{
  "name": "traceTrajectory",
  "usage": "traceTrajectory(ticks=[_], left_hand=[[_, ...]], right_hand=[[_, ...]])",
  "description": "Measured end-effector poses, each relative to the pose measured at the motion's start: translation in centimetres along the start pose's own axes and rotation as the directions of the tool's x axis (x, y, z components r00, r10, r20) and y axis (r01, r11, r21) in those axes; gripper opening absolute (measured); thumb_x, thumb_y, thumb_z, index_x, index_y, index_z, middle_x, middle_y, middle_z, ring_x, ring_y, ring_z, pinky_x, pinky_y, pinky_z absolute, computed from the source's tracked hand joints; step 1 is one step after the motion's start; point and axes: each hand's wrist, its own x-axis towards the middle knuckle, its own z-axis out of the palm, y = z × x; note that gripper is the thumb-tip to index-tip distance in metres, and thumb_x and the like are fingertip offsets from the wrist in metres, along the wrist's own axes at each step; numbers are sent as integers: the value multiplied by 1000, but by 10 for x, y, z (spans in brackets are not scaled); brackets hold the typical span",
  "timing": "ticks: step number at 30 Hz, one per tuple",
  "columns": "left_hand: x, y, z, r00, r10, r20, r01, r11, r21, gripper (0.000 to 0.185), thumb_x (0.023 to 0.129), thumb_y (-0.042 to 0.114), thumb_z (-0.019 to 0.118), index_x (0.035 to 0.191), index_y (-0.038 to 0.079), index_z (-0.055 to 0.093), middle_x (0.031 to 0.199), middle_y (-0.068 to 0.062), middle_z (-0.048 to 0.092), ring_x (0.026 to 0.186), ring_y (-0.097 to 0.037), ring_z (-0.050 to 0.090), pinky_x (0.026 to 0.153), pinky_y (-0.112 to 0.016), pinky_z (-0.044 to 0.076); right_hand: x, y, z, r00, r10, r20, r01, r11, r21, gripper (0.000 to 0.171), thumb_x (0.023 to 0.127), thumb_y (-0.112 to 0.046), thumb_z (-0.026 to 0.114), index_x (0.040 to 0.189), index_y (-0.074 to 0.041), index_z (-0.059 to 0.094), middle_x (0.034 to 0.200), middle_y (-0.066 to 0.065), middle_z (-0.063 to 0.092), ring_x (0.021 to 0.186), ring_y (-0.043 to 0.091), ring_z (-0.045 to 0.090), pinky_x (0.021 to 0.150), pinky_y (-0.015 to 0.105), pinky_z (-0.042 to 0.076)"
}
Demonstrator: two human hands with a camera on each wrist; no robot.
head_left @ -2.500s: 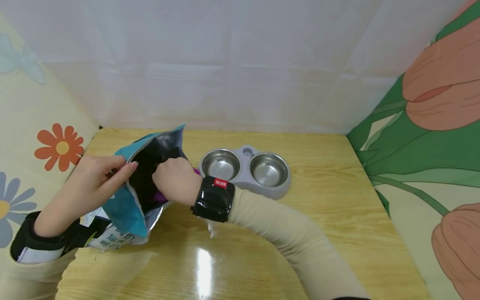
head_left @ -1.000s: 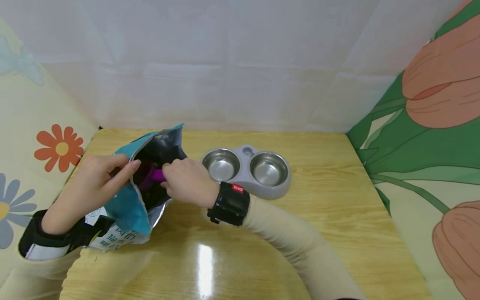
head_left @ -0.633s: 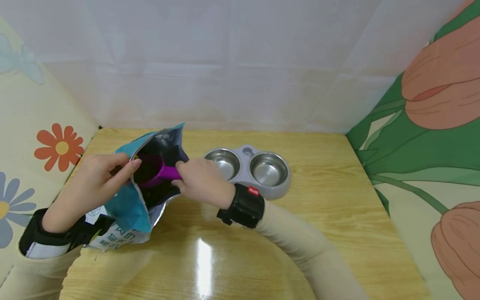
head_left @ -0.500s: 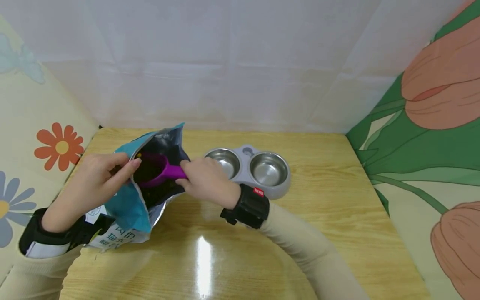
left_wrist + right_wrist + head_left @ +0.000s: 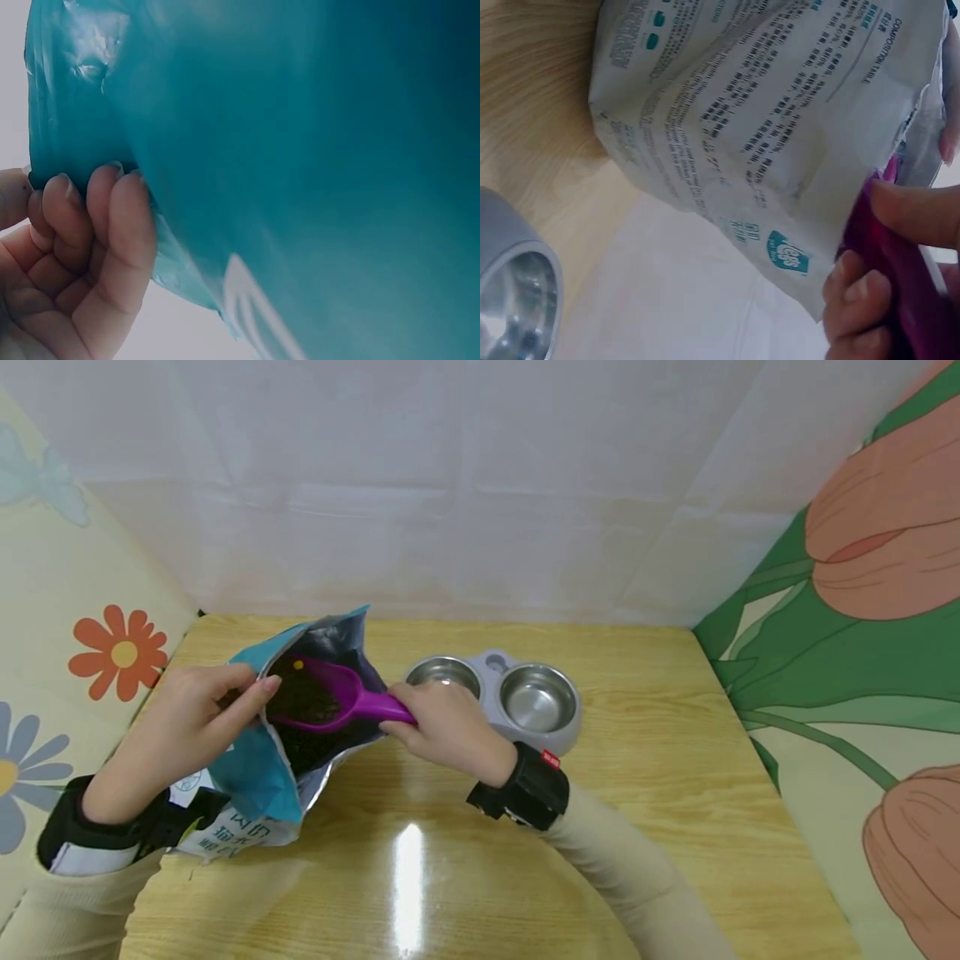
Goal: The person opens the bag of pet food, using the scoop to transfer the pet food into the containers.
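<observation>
A teal and silver food bag (image 5: pixel 258 768) stands open at the table's left; its teal side (image 5: pixel 300 150) fills the left wrist view and its printed back (image 5: pixel 765 127) the right wrist view. My left hand (image 5: pixel 198 714) pinches the bag's mouth edge, fingers (image 5: pixel 90 217) curled on the foil. My right hand (image 5: pixel 446 731) grips the handle of a purple scoop (image 5: pixel 330 697), whose bowl holds dark kibble at the bag's mouth. Fingers (image 5: pixel 862 300) and the scoop handle (image 5: pixel 900 300) show at the right wrist view's right edge.
A grey double feeder (image 5: pixel 525 735) with two empty steel bowls (image 5: pixel 538 698) sits just right of my right hand; one bowl (image 5: pixel 514 300) shows in the right wrist view. The wooden table (image 5: pixel 675 760) is walled by white sheeting and flowered fabric.
My right hand has drawn back out of the bag to the right, bringing the purple scoop up to the mouth with kibble in it. The left hand has kept its hold.
</observation>
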Motion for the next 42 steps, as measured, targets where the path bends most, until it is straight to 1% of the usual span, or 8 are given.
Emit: traceTrajectory(ticks=[6, 10, 16, 21, 24, 30, 35, 42], left_hand=[[1, 0, 0, 1000, 7, -1, -7, 1000, 2, 35, 84, 7, 64, 57, 18, 44, 50, 13, 31, 41, -2, 27, 40, -17, 21], [1, 0, 0, 1000, 5, 1, -5, 1000, 11, 34, 84, 7, 64, 57, 17, 45, 50, 13, 31, 41, -2, 27, 40, -17, 21], [1, 0, -1, 1000, 6, 0, -6, 1000, 14, 34, 85, 8, 63, 57, 17, 45, 50, 13, 31, 41, -1, 27, 40, -17, 21], [1, 0, -1, 1000, 11, 0, -11, 1000, 9, 35, 84, 8, 64, 57, 18, 45, 50, 13, 32, 41, -1, 27, 40, -17, 21], [1, 0, 0, 1000, 12, 2, -12, 1000, 1, 34, 84, 7, 64, 58, 17, 45, 50, 13, 32, 42, -1, 27, 40, -16, 22], [1, -1, 0, 1000, 5, 2, -5, 1000, -9, 34, 84, 6, 64, 58, 17, 45, 50, 13, 33, 42, -2, 27, 40, -16, 22], [1, 0, 0, 1000, 0, 8, 0, 1000, -2, 33, 84, 6, 64, 58, 17, 46, 50, 13, 34, 42, -2, 28, 39, -17, 22], [1, 0, 1, 1000, -3, 9, 3, 1000, -3, 31, 84, 6, 64, 59, 16, 48, 51, 13, 37, 43, -2, 30, 39, -17, 24]], right_hand=[[-6, 5, 5, 998, -16, -59, 19, 999, 38, 28, 86, -31, 62, 102, -8, 60, 65, -6, 53, 52, 7, 47, 46, 21, 38], [-8, 6, 4, 997, -23, -75, 25, 999, 28, 29, 85, -32, 63, 103, -8, 61, 66, -5, 55, 52, 8, 47, 47, 22, 38], [-10, 9, -1, 998, -29, -60, 32, 999, 38, 24, 85, -30, 63, 95, -9, 61, 66, -5, 54, 54, 7, 47, 48, 21, 38], [-12, 12, -6, 998, -36, -41, 38, 997, 63, 20, 86, -30, 62, 86, -11, 58, 61, -6, 47, 50, 6, 43, 45, 19, 33], [-15, 14, -11, 999, -34, -39, 37, 997, 74, 19, 86, -30, 62, 84, -12, 58, 58, -7, 45, 48, 6, 40, 43, 19, 31], [-20, 17, -20, 996, -62, -58, 64, 997, 42, 18, 84, -28, 65, 88, -11, 59, 59, -8, 48, 49, 5, 41, 44, 19, 33], [-26, 19, -29, 997, -51, -54, 54, 998, 38, 18, 83, -26, 67, 88, -10, 60, 61, -7, 50, 49, 5, 42, 44, 18, 34], [-33, 22, -41, 997, -68, -42, 69, 997, 30, 26, 83, -25, 67, 99, -5, 62, 65, -5, 54, 50, 5, 45, 46, 18, 37]])
